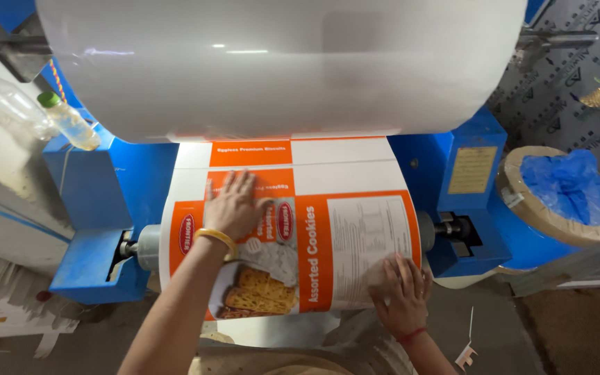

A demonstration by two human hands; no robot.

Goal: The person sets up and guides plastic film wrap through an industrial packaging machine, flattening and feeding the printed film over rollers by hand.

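I have my left hand [234,207] laid flat, fingers spread, on the printed sheet [355,236], which curves over a roller at the middle of my view; the palm presses the orange-and-white print and grips nothing. A yellow bangle [215,237] sits on that wrist. My right hand [401,292], at about five o'clock from the left, rests open on the sheet's lower right edge with the fingers fanned upward, a red thread [411,335] around its wrist; it too only presses, closed on nothing. At twelve o'clock a big white roll [279,62] hangs over the sheet and hides its upper part. The blue machine frame [98,208] boxes the roller in at nine and three o'clock, with the metal shaft end [146,246] showing at the left. At ten o'clock two clear plastic bottles [71,121] lie on the frame, one with a green cap. At three o'clock a cardboard-rimmed reel [564,191] with blue film stands just beside the frame. Paper scraps [8,319] lie on the floor at eight o'clock.
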